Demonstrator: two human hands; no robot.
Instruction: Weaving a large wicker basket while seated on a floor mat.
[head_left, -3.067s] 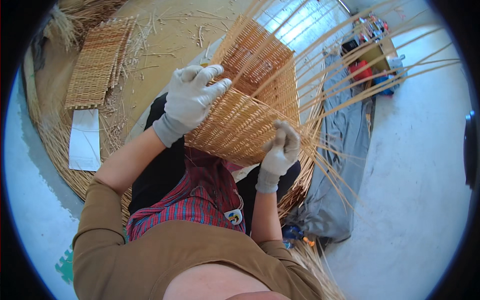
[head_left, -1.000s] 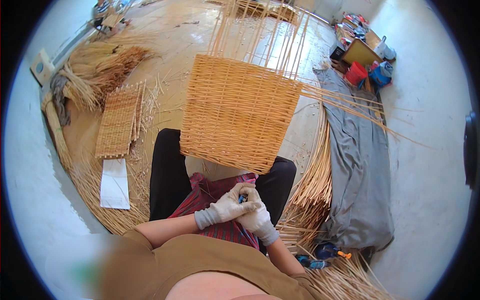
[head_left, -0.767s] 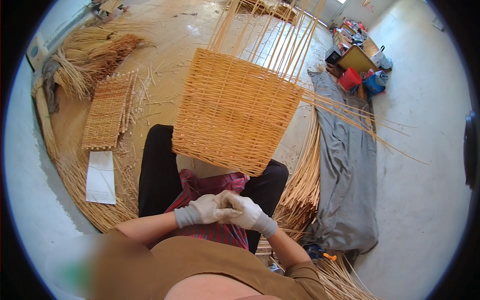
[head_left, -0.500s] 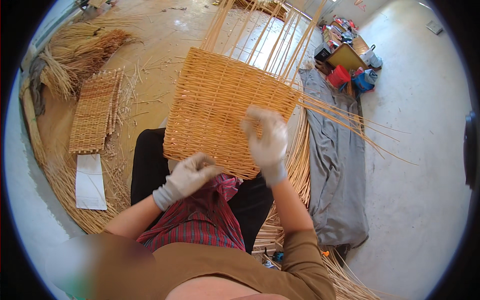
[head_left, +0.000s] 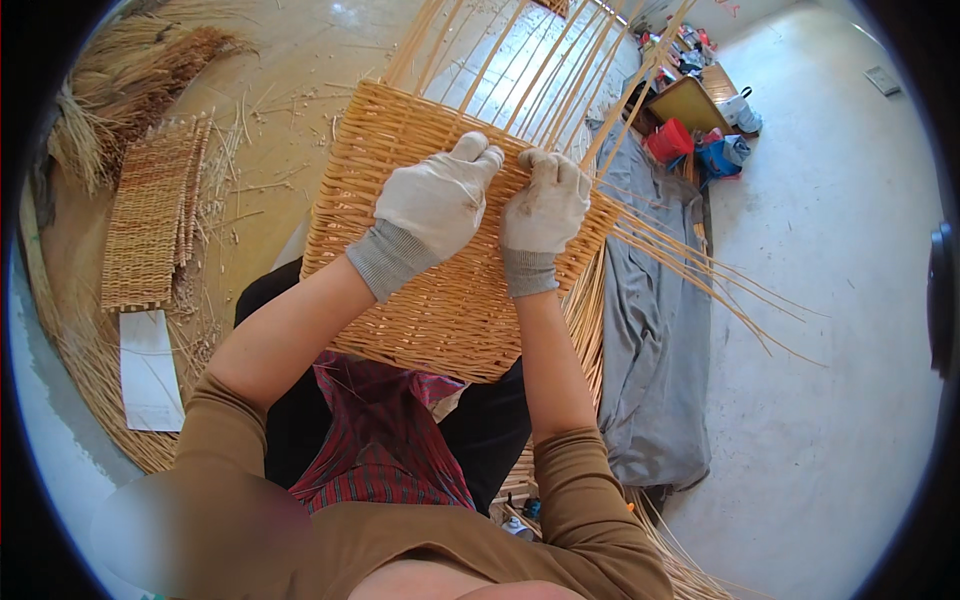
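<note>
A honey-coloured woven wicker panel (head_left: 400, 310) lies tilted over my lap. Long loose stakes (head_left: 540, 75) rise from its far edge, and a bundle of thin strands (head_left: 700, 265) sticks out at its far right corner. Both my hands wear white knit gloves with grey cuffs. Near the middle of the far edge, my left hand (head_left: 435, 200) is closed, its fingers bent down against the weave. Just to its right, my right hand (head_left: 545, 210) grips at the same edge with curled fingers. The fingertips are partly hidden, so any single strand between them cannot be made out.
Finished woven panels (head_left: 150, 220) lie stacked on the floor at left, beside a white sheet (head_left: 150, 370). Beyond are bundles of raw stalks (head_left: 150, 80). A grey cloth (head_left: 655, 330) covers something long at right. A red bucket (head_left: 668, 142) and a cluttered table (head_left: 690, 105) stand far right.
Both hands have moved from the panel's near edge and middle right up to its far edge, and now sit side by side. The panel has shifted slightly left and tilted.
</note>
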